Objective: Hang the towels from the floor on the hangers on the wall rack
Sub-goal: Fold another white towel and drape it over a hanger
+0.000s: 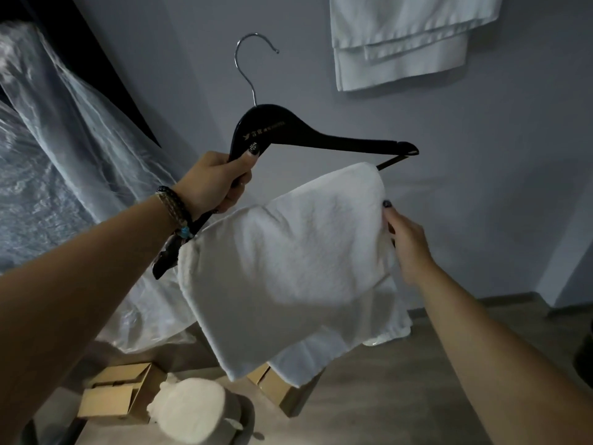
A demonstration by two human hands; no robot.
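Before the grey wall, left hand grips black wooden hanger aloft; right hand pinches folded white terry towel, centring it over the bar.

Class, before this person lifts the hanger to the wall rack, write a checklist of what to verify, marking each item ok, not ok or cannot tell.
1. Left hand grips the black hanger: ok.
2. White towel draped over the hanger's bar: ok.
3. Right hand holds the towel's edge: ok.
4. Metal hook free and upright: ok.
5. Towel hanging evenly on both sides: cannot tell.
6. Free space on the rack: cannot tell, rack out of view.
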